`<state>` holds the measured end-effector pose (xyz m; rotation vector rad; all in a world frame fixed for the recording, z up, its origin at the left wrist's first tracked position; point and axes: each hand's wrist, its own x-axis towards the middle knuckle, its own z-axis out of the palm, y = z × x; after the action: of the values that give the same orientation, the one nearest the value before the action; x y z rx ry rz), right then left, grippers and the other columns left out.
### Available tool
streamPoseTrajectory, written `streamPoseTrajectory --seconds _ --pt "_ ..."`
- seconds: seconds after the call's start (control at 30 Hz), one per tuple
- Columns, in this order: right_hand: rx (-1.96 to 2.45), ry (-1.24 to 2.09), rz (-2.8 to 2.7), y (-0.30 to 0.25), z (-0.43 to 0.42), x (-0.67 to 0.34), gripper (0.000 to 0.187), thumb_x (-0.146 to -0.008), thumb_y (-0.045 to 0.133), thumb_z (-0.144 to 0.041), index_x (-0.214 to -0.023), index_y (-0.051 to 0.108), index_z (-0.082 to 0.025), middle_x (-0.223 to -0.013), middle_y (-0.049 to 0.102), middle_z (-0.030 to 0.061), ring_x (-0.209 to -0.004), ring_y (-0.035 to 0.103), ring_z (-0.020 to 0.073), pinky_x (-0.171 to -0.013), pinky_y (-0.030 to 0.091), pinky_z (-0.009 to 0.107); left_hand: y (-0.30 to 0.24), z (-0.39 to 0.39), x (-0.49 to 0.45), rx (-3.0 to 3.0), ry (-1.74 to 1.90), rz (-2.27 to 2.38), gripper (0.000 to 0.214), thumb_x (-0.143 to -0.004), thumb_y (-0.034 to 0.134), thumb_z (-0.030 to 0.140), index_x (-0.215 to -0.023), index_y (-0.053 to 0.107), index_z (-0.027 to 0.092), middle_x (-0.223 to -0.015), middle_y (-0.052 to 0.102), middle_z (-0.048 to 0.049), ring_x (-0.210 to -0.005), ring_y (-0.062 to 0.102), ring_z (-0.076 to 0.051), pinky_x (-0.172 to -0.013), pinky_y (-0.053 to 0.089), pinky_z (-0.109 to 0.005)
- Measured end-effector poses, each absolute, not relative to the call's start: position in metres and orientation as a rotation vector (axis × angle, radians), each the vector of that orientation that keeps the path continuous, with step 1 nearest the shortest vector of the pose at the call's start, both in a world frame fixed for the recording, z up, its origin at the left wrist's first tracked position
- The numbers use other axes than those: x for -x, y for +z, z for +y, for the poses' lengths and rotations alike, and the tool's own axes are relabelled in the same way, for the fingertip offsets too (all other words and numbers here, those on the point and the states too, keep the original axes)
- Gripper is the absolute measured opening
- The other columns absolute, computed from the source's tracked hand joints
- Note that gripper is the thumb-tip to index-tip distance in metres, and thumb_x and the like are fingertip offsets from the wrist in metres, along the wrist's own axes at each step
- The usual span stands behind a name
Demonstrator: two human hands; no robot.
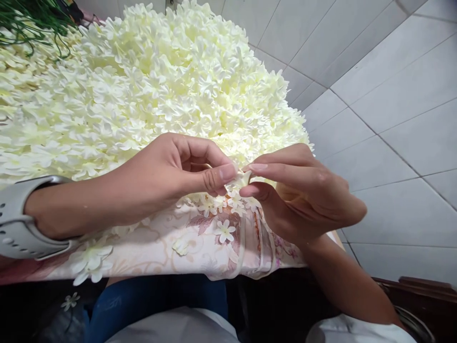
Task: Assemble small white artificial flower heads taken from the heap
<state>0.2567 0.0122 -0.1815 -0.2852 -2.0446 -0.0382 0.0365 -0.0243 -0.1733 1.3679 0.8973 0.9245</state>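
Note:
My left hand [178,164] is closed in a pinch on a small white artificial flower [243,179], whose petals show past the thumb tip. From the other side, my right hand [296,190] closes its thumb and forefinger around the same flower. The fingertips cover much of it. A thin pale cord [274,247] hangs in loops over the table edge below my right hand. Just behind both hands rises a big heap of white and pale yellow artificial flowers [171,81].
A patterned cloth [150,252] covers the table, with a loose flower [224,231] and a petal piece [181,245] near its front edge. Green stems [32,24] lie at the far left. White tiled wall [403,119] stands at the right.

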Motion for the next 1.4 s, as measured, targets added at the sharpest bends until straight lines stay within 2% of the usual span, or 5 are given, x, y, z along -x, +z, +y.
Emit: streamPoseTrajectory --seconds 0.2,0.4,0.67,0.97,1.4 --pt "0.217 -0.01 -2.058 -0.179 0.012 -0.256 0.019 -0.087 0.08 -0.011 -0.102 0.074 -0.019 -0.086 0.08 0.0039 -0.073 0.074 0.0163 -0.061 0.058 0.03 -0.177 -0.022 -0.035 -1.336 0.896 0.865 0.015 -0.088 0.081 0.037 -0.079 0.08 0.024 -0.088 0.08 0.0015 -0.082 0.075 -0.013 -0.076 0.063 -0.02" --pt "0.385 -0.115 -1.986 -0.182 0.009 -0.262 0.021 -0.087 0.084 -0.025 -0.103 0.07 -0.027 -0.088 0.073 0.0004 -0.075 0.069 0.0169 -0.057 0.056 0.032 -0.17 -0.025 -0.037 -1.25 0.884 0.855 0.011 -0.086 0.08 0.033 -0.08 0.083 0.025 -0.088 0.081 -0.0009 -0.082 0.077 -0.016 -0.079 0.066 -0.027" --pt "0.378 -0.09 -2.028 -0.181 0.006 -0.26 0.024 -0.083 0.081 -0.007 -0.103 0.076 -0.02 -0.091 0.078 0.0057 -0.078 0.072 0.0165 -0.063 0.058 0.032 -0.175 -0.026 -0.039 -1.275 0.992 0.926 0.006 -0.085 0.084 0.035 -0.089 0.087 0.031 -0.094 0.084 0.0019 -0.093 0.08 -0.018 -0.088 0.066 -0.027" --pt "0.397 0.212 -2.019 -0.182 0.002 -0.258 0.021 -0.082 0.087 -0.016 -0.101 0.078 -0.02 -0.091 0.079 0.0059 -0.078 0.073 0.0178 -0.063 0.06 0.033 -0.169 -0.028 -0.041 -1.39 1.036 1.023 0.009 -0.08 0.088 0.035 -0.081 0.086 0.027 -0.082 0.082 0.0033 -0.076 0.078 -0.015 -0.065 0.064 -0.019" --pt "0.351 0.497 -1.96 -0.185 0.006 -0.257 0.018 -0.079 0.09 -0.016 -0.093 0.078 -0.018 -0.085 0.077 0.0024 -0.075 0.071 0.0141 -0.062 0.059 0.029 -0.169 -0.027 -0.043 -1.423 1.034 0.924 0.009 -0.075 0.091 0.029 -0.077 0.084 0.023 -0.075 0.081 0.0039 -0.069 0.077 -0.013 -0.058 0.06 -0.015"
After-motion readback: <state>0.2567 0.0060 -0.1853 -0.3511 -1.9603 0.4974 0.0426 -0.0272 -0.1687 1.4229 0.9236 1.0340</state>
